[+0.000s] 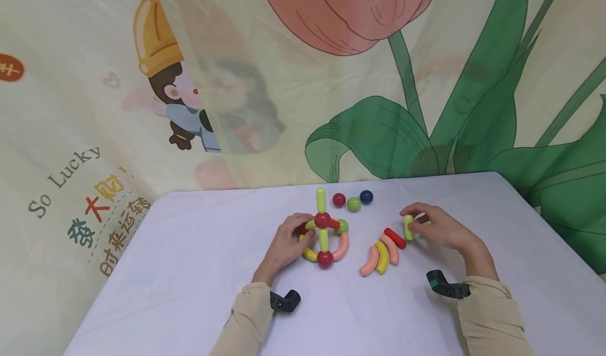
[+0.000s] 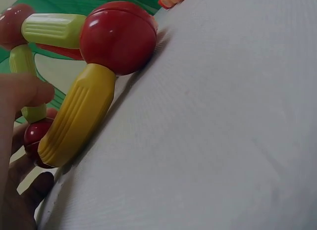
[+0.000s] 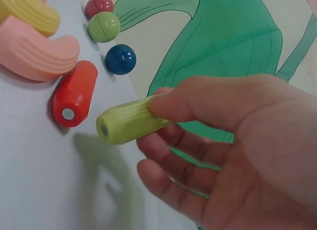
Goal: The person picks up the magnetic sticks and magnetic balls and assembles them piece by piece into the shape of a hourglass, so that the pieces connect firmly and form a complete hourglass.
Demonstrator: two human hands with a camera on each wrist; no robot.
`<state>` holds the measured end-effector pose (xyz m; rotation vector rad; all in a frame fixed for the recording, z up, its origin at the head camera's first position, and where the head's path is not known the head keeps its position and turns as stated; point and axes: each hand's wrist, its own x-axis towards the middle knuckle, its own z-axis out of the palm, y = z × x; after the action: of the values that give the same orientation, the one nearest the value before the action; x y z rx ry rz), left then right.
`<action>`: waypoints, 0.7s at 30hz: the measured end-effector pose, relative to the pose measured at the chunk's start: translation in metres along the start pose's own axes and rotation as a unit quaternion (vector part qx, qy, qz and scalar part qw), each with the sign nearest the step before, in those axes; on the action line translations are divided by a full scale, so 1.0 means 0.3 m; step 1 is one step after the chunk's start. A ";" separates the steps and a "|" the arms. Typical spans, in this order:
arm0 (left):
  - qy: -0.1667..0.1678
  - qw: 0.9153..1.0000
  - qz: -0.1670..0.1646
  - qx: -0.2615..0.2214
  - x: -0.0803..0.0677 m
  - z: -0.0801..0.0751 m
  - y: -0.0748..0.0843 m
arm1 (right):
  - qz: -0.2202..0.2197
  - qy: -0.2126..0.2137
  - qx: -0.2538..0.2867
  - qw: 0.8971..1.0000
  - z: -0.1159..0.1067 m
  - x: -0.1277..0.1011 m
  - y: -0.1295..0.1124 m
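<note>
My right hand (image 1: 437, 224) pinches a light green magnetic rod (image 3: 131, 121) between thumb and fingers, with a round metal tip showing at its end. The rod is held above the cloth, right of a red rod (image 1: 395, 238). At the left side of a magnetic ball-and-rod structure (image 1: 324, 240), my left hand (image 1: 286, 243) grips around a red ball (image 2: 37, 136). Red and green balls, straight rods and curved yellow and pink rods make up this structure. A light green rod (image 1: 321, 200) stands upright on its upper red ball (image 1: 322, 220).
Curved pink and yellow rods (image 1: 381, 257) lie side by side between the hands. Behind them sit a loose red ball (image 1: 339, 200), a green ball (image 1: 353, 204) and a blue ball (image 1: 366, 197). A printed cloth hangs behind the white table (image 1: 199, 251).
</note>
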<state>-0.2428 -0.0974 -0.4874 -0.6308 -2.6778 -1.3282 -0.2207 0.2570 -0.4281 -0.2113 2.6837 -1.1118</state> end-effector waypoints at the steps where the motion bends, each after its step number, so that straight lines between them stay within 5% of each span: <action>1: 0.000 1.000 0.005 0.001 0.000 0.000 0.000 | -0.004 0.003 0.004 1.000 0.000 0.000 -0.003; 21: -0.054 0.998 0.008 -0.026 -0.006 0.000 0.004 | -0.073 0.122 0.088 0.986 0.088 0.051 -0.094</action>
<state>-0.2407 -0.0973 -0.4870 -0.7480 -2.7238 -1.4025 -0.2273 0.2160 -0.4285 -0.2602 2.7934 -1.5013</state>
